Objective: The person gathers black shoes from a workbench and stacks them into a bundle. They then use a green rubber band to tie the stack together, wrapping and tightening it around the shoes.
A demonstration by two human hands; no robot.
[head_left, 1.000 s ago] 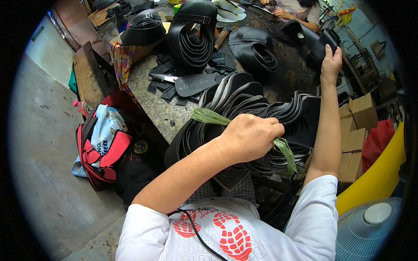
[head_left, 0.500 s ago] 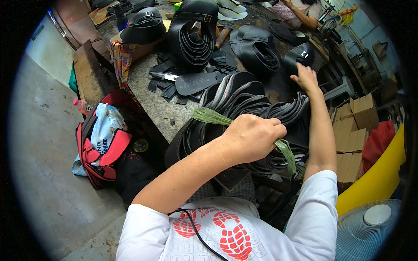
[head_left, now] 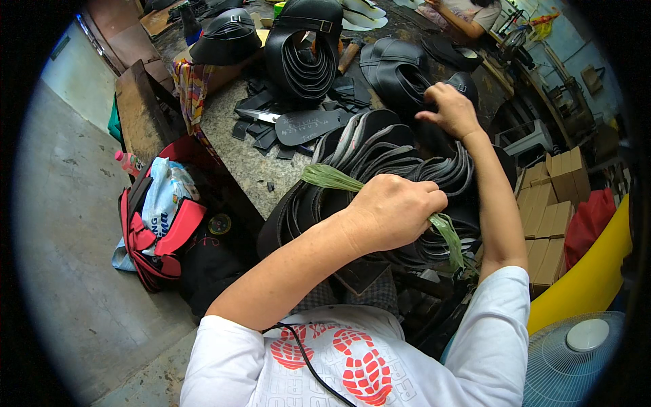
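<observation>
Green plastic strip is gripped by the curled fingers of the left hand, which close around its middle; the fingertips and thumb are turned under the hand, out of sight. One bunched end shows to the left of the fist, and the other hangs frayed to the right, its tip hard to make out among the dark things below. The right hand is empty, its thumb and forefinger spread apart; the other fingers are partly hidden behind them, and whether any touches the buckled black piece behind it, I cannot tell.

Beneath the strip lies a thick stack of pale-edged black pieces, its near part covered by the left hand and forearm. Beyond it, a black sole-shaped template overlaps a silver blade whose handle is hidden, beside dark offcuts. Nested black leather uppers with a buckled strap stand farther back, next to a wooden tool handle whose head cannot be seen. At the top right, a co-worker is cut off by the picture edge, and at the lower right a blue fan runs out of view
</observation>
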